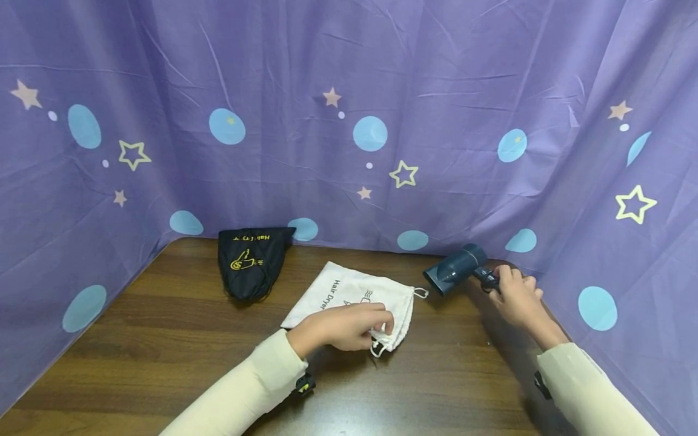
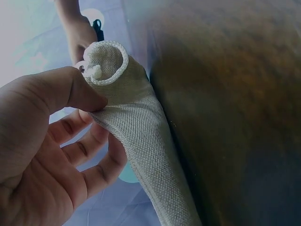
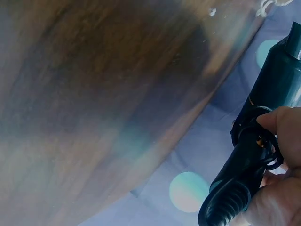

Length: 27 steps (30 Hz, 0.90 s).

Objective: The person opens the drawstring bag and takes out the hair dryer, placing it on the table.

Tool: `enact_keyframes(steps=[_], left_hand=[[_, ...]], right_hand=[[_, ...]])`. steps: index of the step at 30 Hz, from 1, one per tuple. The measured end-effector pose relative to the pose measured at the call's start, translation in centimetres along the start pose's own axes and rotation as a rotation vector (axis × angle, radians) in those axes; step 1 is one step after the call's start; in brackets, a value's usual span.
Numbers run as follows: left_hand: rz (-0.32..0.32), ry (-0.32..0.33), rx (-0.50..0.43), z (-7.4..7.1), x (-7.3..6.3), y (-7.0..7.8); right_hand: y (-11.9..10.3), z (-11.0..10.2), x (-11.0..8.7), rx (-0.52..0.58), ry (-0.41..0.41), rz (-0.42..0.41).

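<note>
A white drawstring bag [image 1: 349, 289] printed "Hair Dryer" lies on the table in the head view. My left hand [image 1: 354, 325] pinches its edge near the mouth; in the left wrist view the thumb [image 2: 87, 89] presses on the cloth [image 2: 136, 117] beside a loop of white cord [image 2: 123, 66]. To the right is a dark teal hair dryer [image 1: 455, 268], nozzle pointing toward the bag. My right hand [image 1: 518, 297] grips its handle [image 3: 240, 169], around which the black power cord [image 3: 225, 188] is wound. Fingers partly hide that handle in the head view.
A black drawstring bag [image 1: 253, 263] with yellow print lies at the back left of the wooden table [image 1: 180, 339]. Purple curtains [image 1: 305, 169] with stars and blue dots hang around the table's back and sides.
</note>
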<state>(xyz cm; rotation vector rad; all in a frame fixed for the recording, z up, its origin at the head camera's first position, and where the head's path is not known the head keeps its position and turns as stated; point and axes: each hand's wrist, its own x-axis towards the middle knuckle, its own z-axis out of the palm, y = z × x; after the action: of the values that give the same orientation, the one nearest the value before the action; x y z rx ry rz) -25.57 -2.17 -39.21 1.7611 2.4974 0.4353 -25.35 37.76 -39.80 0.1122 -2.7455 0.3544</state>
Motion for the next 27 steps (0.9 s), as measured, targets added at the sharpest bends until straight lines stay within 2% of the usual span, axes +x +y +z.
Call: enact_keyframes(steps=[7,10,20,27], left_hand=[[-0.013,-0.006,0.002,0.2,-0.1,0.1],[-0.012,-0.006,0.0,0.1,-0.1,0.1],[-0.002,-0.013,-0.003,0.0,0.0,0.2],[-0.024,-0.028,-0.006,0.0,0.0,0.2]], right_hand=[[1.3,0.8,0.8,-0.01,0.043,0.123],[1.8,0.8,1.0,-0.007,0.038,0.189],[2.5,0.9,1.4,0.044,-0.037,0.406],[2.2,1.1,1.6,0.071,-0.099,0.535]])
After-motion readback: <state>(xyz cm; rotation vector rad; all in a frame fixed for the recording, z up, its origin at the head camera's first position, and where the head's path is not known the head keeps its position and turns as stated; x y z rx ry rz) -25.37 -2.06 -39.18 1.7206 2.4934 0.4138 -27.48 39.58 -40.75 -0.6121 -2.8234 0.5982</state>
